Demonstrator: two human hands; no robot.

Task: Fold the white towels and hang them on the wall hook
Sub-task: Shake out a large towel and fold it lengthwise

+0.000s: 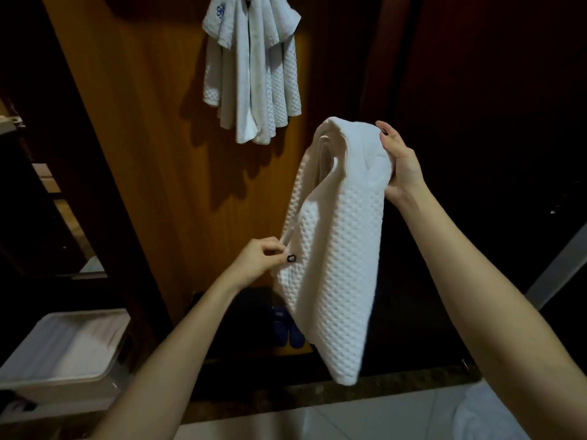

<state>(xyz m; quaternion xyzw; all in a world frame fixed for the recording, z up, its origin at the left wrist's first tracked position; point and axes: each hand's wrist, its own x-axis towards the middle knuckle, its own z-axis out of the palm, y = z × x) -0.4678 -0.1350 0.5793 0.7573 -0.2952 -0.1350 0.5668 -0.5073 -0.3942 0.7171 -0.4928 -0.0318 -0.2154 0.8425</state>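
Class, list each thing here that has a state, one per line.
Waffle towel: folded, held up off the floor.
Right hand: grips its top fold.
Left hand: pinches its left edge.
Hung towels: hanging against the wooden panel.
White bin: open, no lid.

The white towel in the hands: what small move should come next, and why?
Probably lift the folded towel up and left toward the hanging towels. It already looks folded, the right hand grips its top fold, the left hand pinches its side edge, and the others hang on the wall above; the hook is out of view.
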